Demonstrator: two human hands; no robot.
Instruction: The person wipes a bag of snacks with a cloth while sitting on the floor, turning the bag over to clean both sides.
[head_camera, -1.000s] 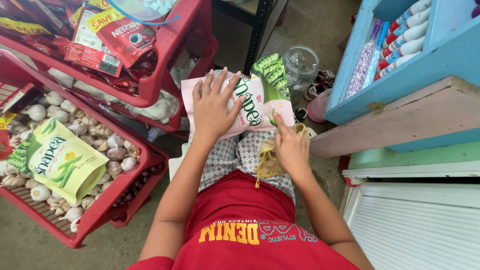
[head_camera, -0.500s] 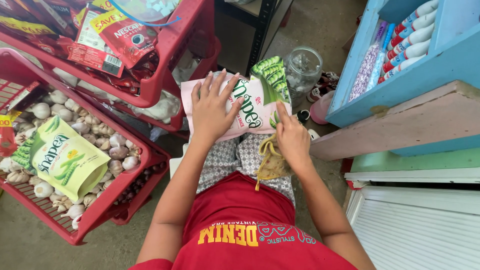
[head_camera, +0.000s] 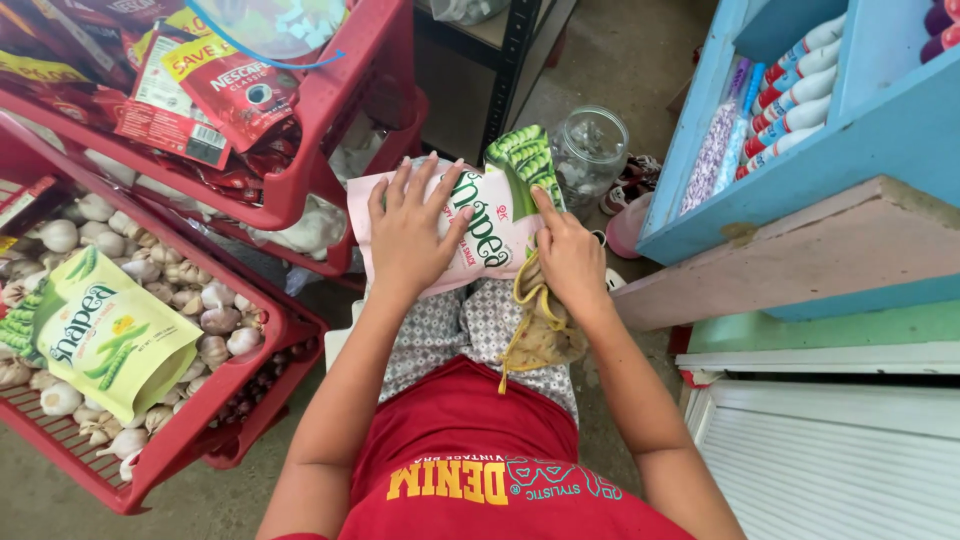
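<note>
Pink-and-white snack pouch (head_camera: 480, 225) with green pea-pod artwork lies flat across the person's lap, its long axis running left to right and its green end toward the right. Left hand (head_camera: 412, 228) presses on it with fingers spread wide, palm down, gripping nothing. Right hand (head_camera: 567, 252) rests at the pouch's right edge with the forefinger stretched out, fingers loosely curled over a yellow mesh bag (head_camera: 543, 325) beneath. Nearby, a clear glass jar (head_camera: 589, 152) stands on the floor. At left, a red crate (head_camera: 215, 395) holds garlic bulbs (head_camera: 215, 300) and a yellow-green snack pouch (head_camera: 108, 338).
</note>
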